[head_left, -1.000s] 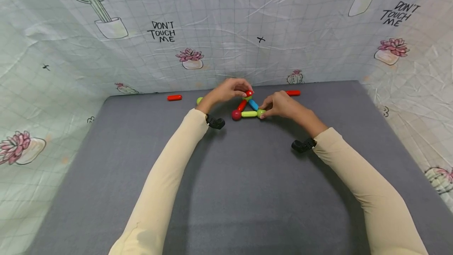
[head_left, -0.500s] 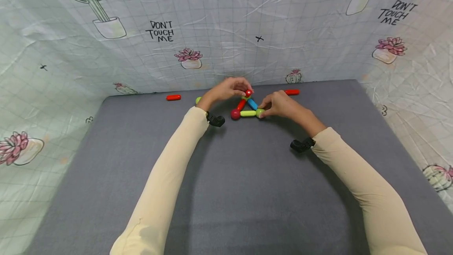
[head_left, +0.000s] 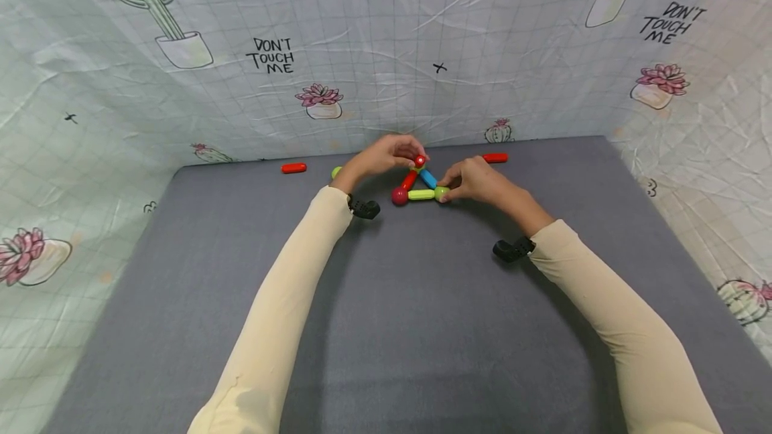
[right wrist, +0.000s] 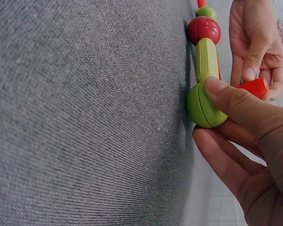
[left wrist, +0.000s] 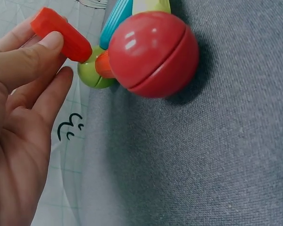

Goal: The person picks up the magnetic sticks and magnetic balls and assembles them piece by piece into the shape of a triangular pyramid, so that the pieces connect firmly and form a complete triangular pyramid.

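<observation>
A triangle of rods and balls lies on the grey table, made of a red rod, a blue rod and a yellow-green rod. Its corners are a dark red ball, a green ball and a farther green ball. My left hand pinches another red rod between thumb and fingers; the rod stands up from the far green ball, its lower end at that ball. With thumb and fingers, my right hand grips the near green ball at the right corner.
A loose red rod lies at the table's back left. Beside the left wrist a green ball is partly hidden. Behind the right hand lies one more red rod. A printed cloth hangs along the back edge.
The red rod in my left hand has tipped slightly, showing its end more toward the head camera. Both hands keep their holds; the whole view shifts slightly.
</observation>
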Tool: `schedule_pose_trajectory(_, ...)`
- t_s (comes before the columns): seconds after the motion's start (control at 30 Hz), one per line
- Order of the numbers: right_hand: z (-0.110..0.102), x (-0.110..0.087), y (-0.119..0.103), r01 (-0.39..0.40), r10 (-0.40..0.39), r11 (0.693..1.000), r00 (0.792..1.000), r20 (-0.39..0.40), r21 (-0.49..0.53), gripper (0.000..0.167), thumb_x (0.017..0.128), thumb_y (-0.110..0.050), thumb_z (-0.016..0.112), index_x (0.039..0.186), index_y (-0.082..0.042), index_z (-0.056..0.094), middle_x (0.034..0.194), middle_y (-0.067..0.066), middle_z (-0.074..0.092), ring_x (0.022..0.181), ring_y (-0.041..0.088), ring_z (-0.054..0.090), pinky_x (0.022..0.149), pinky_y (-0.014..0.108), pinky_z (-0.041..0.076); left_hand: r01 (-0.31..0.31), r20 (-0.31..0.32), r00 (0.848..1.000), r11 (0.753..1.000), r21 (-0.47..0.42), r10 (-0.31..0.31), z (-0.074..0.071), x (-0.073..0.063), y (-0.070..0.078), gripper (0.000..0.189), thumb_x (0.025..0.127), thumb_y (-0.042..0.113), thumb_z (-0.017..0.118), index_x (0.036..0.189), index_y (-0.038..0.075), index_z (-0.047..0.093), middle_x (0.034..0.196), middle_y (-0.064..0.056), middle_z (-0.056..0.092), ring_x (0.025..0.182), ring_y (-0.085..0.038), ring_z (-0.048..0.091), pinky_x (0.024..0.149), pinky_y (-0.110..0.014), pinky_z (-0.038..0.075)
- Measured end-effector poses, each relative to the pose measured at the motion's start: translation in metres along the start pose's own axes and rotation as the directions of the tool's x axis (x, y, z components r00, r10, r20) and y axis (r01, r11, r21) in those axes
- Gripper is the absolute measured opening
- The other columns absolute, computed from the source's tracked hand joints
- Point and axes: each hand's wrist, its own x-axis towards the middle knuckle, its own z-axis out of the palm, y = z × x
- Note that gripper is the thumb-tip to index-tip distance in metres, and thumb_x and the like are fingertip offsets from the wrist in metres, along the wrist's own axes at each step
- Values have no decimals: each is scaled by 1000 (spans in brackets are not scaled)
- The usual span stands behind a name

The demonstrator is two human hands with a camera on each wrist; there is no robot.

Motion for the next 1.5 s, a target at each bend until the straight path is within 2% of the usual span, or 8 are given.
schedule_pose_trajectory(0.13, 0, -1, 0, 3, -3, 1000, 1000, -6, 10, 32, 79, -17, 89, 107, -4, 81, 96, 10, 78, 83, 19, 74, 70, 34, 60, 7, 0, 1000, 1000, 30, -7, -1, -3, -2, 29, 96, -13, 59, 123, -7, 63, 128, -21, 66, 124, -28, 62, 106, -36, 49)
schedule_pose_trajectory(0.3, -1, -1, 1, 3, -3, 1000, 1000, 11, 7, 35, 79, -16, 89, 110, -4, 80, 100, 11, 78, 86, 20, 74, 73, 34, 60, 84, 4, 996, 992, 89, -85, -2, -8, -3, 38, 98, -11, 57, 135, -3, 62, 139, -17, 62, 134, -26, 55, 110, -35, 45)
schedule_pose_trajectory(0.53, -3, 0, 1, 10, -9, 1000, 998, 57, -10, 35, 82, -13, 86, 115, -4, 78, 107, 13, 77, 93, 22, 74, 77, 36, 60, 101, 39, 993, 960, 262, -115, -6, -14, -8, 37, 101, 0, 58, 138, 3, 63, 138, -12, 64, 119, -22, 59, 103, -35, 49)
schedule_pose_trajectory(0.77, -5, -1, 3, 2, -4, 1000, 997, 77, 30, 36, 86, -12, 83, 120, -5, 76, 115, 13, 75, 103, 25, 72, 83, 39, 60, 103, 30, 992, 940, 325, -119, -9, -20, -12, 31, 102, 4, 60, 132, 2, 68, 131, -13, 68, 108, -19, 60, 93, -28, 49)
schedule_pose_trajectory(0.97, -13, -12, 21, 17, -15, 999, 999, -44, 33, 38, 90, -14, 79, 126, -6, 73, 123, 13, 72, 106, 29, 71, 87, 44, 58, 139, -11, 989, 931, 338, -144, -6, -24, -13, 31, 99, 6, 66, 130, 4, 70, 129, -11, 70, 113, -20, 60, 96, -30, 49)
schedule_pose_trajectory(1.17, -39, -20, 48, -61, 33, 988, 981, -193, -143, 32, 94, -8, 73, 126, -2, 71, 120, 21, 71, 96, 33, 71, 83, 50, 56, 175, -70, 985, 920, 350, -160, -3, -25, -11, 30, 97, 9, 70, 126, 4, 72, 127, -10, 71, 116, -22, 61, 100, -35, 49)
schedule_pose_trajectory(1.37, -56, -26, 73, -133, 93, 951, 984, -153, -278, 31, 96, -7, 70, 127, -2, 70, 127, 22, 68, 83, 29, 60, 72, 44, 46, 184, -108, 982, 916, 357, -155, -1, -26, -10, 29, 94, 11, 74, 123, 6, 75, 123, -10, 72, 115, -22, 63, 99, -35, 50)
schedule_pose_trajectory(1.5, -61, -27, 82, -159, 132, 939, 985, -109, -305, 31, 97, -11, 69, 128, -5, 71, 126, 23, 68, 86, 29, 57, 75, 45, 46, 214, -149, 974, 920, 329, -173, 1, -27, -14, 29, 93, 13, 76, 121, 7, 76, 122, -9, 73, 112, -20, 62, 92, -30, 50)
